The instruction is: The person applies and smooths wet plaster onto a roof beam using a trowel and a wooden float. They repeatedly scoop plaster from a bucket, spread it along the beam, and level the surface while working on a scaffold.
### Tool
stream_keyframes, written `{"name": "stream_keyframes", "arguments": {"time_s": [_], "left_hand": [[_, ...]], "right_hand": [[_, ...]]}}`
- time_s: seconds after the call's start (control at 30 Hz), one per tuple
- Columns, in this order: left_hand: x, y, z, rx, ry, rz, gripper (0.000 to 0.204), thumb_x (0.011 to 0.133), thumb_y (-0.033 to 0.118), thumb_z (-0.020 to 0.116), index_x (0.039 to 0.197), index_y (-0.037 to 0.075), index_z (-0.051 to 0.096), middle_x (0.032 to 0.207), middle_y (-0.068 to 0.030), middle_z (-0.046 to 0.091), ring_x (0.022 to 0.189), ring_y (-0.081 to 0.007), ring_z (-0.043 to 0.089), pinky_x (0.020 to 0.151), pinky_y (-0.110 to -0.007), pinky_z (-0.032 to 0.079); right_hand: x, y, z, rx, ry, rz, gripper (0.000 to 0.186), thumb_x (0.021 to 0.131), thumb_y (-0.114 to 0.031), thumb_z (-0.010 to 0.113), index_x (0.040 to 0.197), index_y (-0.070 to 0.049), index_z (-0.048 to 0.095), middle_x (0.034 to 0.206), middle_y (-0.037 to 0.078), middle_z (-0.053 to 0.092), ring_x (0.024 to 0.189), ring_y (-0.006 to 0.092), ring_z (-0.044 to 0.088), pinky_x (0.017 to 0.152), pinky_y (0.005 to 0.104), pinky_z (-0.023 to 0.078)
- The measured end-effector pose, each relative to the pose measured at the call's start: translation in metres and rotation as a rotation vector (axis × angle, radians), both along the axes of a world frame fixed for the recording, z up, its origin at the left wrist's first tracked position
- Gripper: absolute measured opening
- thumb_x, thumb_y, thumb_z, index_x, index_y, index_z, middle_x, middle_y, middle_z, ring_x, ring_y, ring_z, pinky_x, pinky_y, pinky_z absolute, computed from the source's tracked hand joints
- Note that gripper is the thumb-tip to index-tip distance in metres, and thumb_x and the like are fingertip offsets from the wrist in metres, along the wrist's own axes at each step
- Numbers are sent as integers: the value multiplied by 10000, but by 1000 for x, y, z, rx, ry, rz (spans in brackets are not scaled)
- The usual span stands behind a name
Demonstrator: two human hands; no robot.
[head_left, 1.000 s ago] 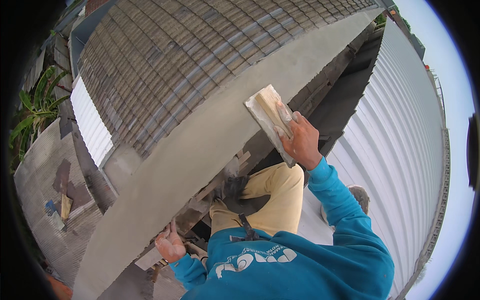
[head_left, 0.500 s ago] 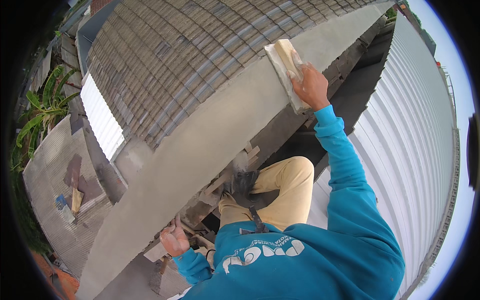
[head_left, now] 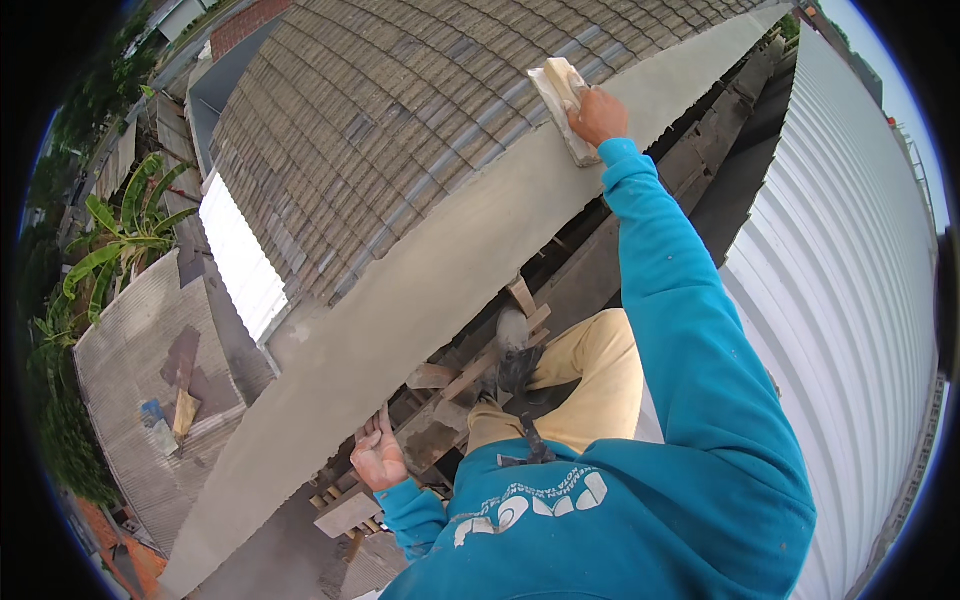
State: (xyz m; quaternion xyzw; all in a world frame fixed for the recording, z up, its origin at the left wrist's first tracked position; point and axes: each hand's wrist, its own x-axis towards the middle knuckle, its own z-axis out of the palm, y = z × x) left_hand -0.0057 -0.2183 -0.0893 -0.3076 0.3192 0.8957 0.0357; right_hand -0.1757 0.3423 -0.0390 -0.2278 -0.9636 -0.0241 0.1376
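Observation:
My right hand [head_left: 598, 115] is wrapped round the handle of a plastering float [head_left: 562, 110], a pale, plaster-smeared board with a wooden grip. The float lies against the upper right part of a long band of smooth grey plaster [head_left: 440, 260], and its far end reaches the roof tiles. Low on the left, my left hand [head_left: 380, 460] is at the near edge of the plaster, palm turned up. Its fingers are stretched toward that edge, whitened with plaster, and I see nothing held in them.
Brown roof tiles [head_left: 400, 120] rise beyond the plaster band. Wooden planks [head_left: 470, 375] and a dark gap lie beneath its near edge, by my bent leg [head_left: 600, 370]. White corrugated roofing [head_left: 840, 280] spreads to the right. Lower left is another corrugated roof [head_left: 150, 350] near banana leaves [head_left: 125, 240].
My right hand has pushed the float a little farther up across the plaster toward the tiles. The view has shifted, and my left hand stays near the plaster's lower edge.

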Motion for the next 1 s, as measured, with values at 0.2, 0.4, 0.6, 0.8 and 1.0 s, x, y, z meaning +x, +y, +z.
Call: {"name": "stream_keyframes", "arguments": {"time_s": [0.2, 0.4, 0.6, 0.8, 1.0], "left_hand": [[9, -8, -8, 33, -27, 33, 737, 604, -131, 423, 1338, -151, 361, 1352, -258, 428, 1350, -387, 351, 1189, -527, 263], [9, -11, -2, -79, -59, 28, 727, 617, -140, 425, 1341, -147, 364, 1371, -250, 411, 1340, -390, 362, 1185, -525, 274], [2, -7, 0, -9, -23, 17, 737, 616, -135, 439, 1350, -123, 379, 1386, -245, 402, 1343, -392, 359, 1173, -534, 290], [9, -14, -9, 33, -20, 29, 735, 624, -114, 457, 1355, -108, 383, 1387, -242, 400, 1349, -393, 350, 1169, -533, 299], [9, -18, -9, -10, 2, 2, 730, 629, -110, 457, 1355, -109, 382, 1383, -237, 411, 1347, -390, 353, 1168, -532, 300]], "right_hand": [[128, -190, 11, -174, -46, 347, 555, 786, -268, 721, 1309, -141, 585, 989, 156, 603, 851, 326, 634, 738, 408, 535], [122, -168, 20, -150, -12, 344, 373, 783, -283, 724, 1077, -56, 683, 915, 146, 607, 814, 324, 631, 725, 399, 533], [1, -23, 1, -7, -4, -11, 394, 834, -353, 660, 1051, -24, 672, 970, 185, 653, 872, 356, 650, 745, 446, 526], [110, -192, 7, -104, -55, 236, 405, 807, -284, 695, 1147, -66, 666, 990, 178, 631, 845, 342, 644, 709, 415, 530], [138, -231, 20, -207, -91, 432, 517, 777, -261, 727, 1264, -119, 625, 953, 150, 609, 864, 322, 631, 731, 392, 532]]}}
